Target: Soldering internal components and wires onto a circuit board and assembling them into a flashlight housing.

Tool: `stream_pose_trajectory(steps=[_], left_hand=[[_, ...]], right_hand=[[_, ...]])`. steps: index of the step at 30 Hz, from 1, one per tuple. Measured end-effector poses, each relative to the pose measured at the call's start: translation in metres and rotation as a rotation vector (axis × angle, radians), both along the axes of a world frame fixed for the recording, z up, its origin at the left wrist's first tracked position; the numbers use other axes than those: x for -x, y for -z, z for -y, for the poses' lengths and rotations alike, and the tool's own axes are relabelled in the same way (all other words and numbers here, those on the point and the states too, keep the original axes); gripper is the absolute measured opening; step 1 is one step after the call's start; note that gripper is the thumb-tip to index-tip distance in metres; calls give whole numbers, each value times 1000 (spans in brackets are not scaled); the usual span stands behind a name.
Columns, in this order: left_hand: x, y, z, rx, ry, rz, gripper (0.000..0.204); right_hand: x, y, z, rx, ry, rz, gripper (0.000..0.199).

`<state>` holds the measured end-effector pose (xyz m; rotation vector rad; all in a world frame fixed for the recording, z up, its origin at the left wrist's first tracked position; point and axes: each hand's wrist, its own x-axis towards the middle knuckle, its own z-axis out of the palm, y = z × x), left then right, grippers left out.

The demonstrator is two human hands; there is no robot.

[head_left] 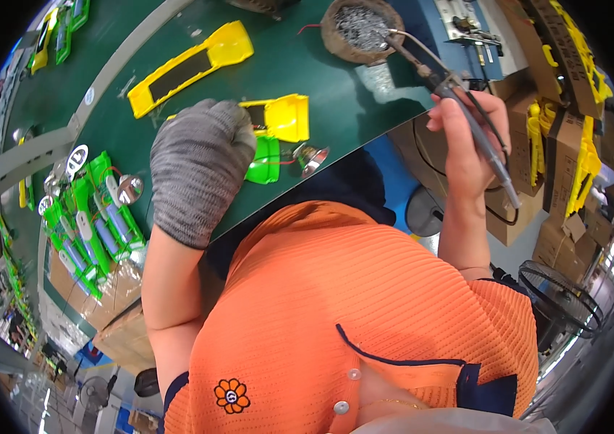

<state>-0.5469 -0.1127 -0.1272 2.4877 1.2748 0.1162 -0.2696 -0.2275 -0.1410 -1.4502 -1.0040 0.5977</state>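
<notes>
My left hand (195,166) wears a grey knit glove and is closed over a green and yellow plastic flashlight housing (278,126) lying on the green bench mat (307,72). A small silver reflector (312,158) hangs off the green part by thin wires. My right hand (466,141) is bare and grips a soldering iron (459,98) like a pen, raised to the right of the bench edge. The iron's tip reaches into a round brown holder of metal wool (361,29).
A long yellow housing with a dark panel (191,69) lies farther back on the mat. Several green housings with batteries and reflectors (93,217) are stacked at the left. Cardboard boxes of yellow parts (567,145) stand at the right, a floor fan (560,296) below them.
</notes>
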Motion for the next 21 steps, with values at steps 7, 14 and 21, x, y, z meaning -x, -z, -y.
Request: stream_pose_trajectory(steps=[7, 14, 21], left_hand=[[-9, 0, 0, 17, 15, 40, 9], [-7, -6, 3, 2, 0, 0, 9], [-7, -3, 3, 1, 3, 20, 8]], right_hand=[[8, 13, -3, 43, -315, -370, 18], [21, 22, -12, 47, -453, -561, 14], [42, 23, -18, 110, -431, -777, 11]])
